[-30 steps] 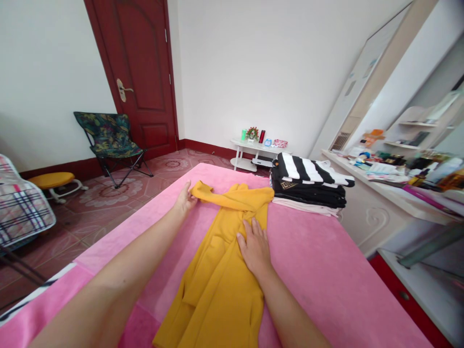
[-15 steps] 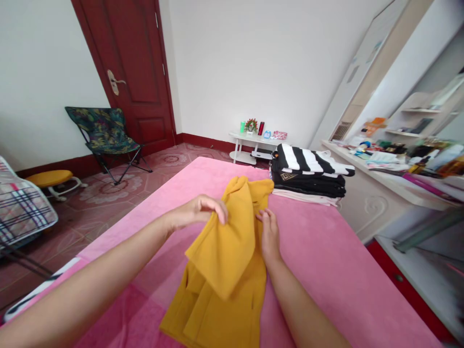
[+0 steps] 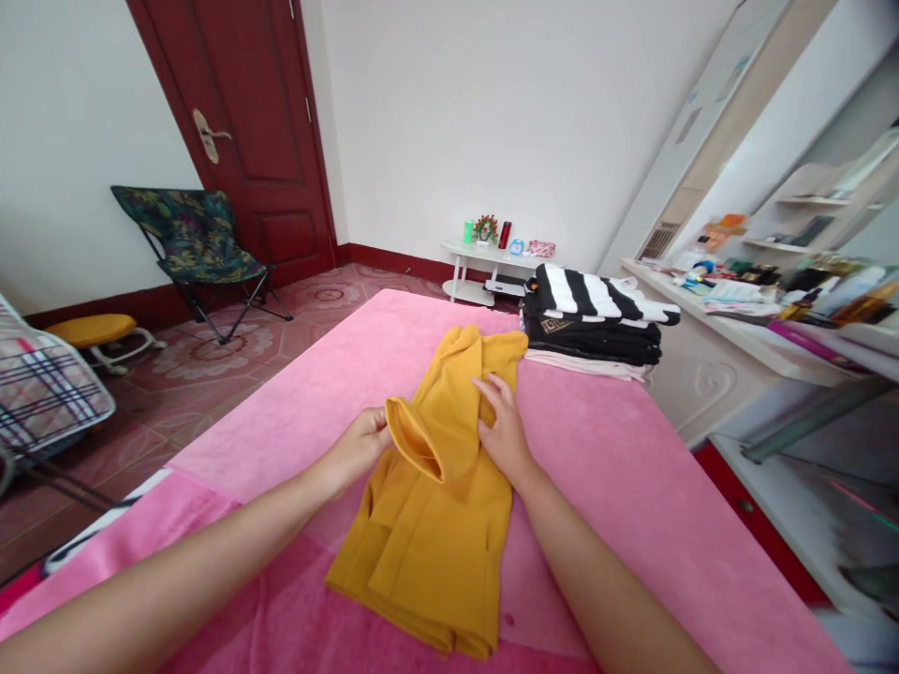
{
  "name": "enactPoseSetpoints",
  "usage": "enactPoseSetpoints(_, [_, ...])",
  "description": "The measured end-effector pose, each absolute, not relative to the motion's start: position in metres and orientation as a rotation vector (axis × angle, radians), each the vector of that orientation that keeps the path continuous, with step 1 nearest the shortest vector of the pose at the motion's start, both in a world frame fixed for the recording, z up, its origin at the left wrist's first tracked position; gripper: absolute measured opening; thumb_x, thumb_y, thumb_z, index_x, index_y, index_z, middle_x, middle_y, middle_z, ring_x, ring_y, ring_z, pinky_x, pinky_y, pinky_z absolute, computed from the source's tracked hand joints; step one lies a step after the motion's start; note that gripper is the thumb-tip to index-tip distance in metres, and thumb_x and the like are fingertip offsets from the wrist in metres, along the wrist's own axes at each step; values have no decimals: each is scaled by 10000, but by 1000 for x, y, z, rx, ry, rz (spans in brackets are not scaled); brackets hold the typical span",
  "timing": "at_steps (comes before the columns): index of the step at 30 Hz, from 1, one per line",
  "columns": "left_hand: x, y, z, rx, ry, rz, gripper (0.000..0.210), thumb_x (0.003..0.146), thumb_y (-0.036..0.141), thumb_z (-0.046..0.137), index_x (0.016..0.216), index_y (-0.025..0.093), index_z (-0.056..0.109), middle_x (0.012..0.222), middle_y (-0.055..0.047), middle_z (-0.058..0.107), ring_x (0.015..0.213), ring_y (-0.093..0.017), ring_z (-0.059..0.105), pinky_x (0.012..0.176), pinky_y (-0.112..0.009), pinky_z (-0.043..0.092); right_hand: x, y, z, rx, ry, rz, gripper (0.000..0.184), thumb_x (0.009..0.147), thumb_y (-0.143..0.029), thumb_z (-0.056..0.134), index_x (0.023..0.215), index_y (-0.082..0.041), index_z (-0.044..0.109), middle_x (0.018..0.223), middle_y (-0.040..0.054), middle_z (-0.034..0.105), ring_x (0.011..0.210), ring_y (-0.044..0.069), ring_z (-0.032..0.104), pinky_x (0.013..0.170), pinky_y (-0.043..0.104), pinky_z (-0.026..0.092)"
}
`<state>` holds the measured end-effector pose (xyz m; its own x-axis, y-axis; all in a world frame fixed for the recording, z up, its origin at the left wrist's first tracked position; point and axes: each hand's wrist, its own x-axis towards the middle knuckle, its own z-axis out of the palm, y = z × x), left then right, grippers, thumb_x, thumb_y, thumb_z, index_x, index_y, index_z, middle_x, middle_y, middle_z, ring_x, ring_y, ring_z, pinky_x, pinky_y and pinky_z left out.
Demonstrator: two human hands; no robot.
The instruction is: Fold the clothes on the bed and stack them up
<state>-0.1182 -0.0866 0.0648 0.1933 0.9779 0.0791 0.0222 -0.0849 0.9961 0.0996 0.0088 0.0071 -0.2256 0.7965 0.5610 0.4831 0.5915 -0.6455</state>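
Note:
A mustard-yellow coat [image 3: 435, 552] lies lengthwise on the pink bed cover, its body folded narrow. One sleeve is folded back over the front, and its wide cuff opening faces toward me. My left hand [image 3: 366, 442] pinches the edge of this cuff at the left, fingers closed and partly hidden behind the cloth. On the other side, my right hand [image 3: 504, 426] rests against the sleeve and the coat's right edge, thumb and fingers apart.
Beyond the coat, a stack of folded clothes [image 3: 594, 323] with a black-and-white striped piece on top sits on the bed cover [image 3: 590, 468]. A cluttered dresser [image 3: 744, 323] stands at right. A camouflage folding chair [image 3: 193, 239] and yellow stool [image 3: 95, 329] are at left.
The raised sleeve flap has come down onto the coat, its cuff now turned toward me. My left hand moved left and slightly lower; my right hand shifted slightly left. The view has tilted slightly.

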Motion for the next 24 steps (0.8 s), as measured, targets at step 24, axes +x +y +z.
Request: enactPoseSetpoints(24, [-124, -126, 117, 1902, 561, 74, 367, 682, 71, 591, 988, 231, 717, 896, -16, 717, 778, -159, 641, 711, -218, 487, 142, -55, 41, -865, -2037, 1075, 212, 787, -170, 529, 834, -215, 731, 917, 43, 710, 883, 174, 646, 832, 302, 487])
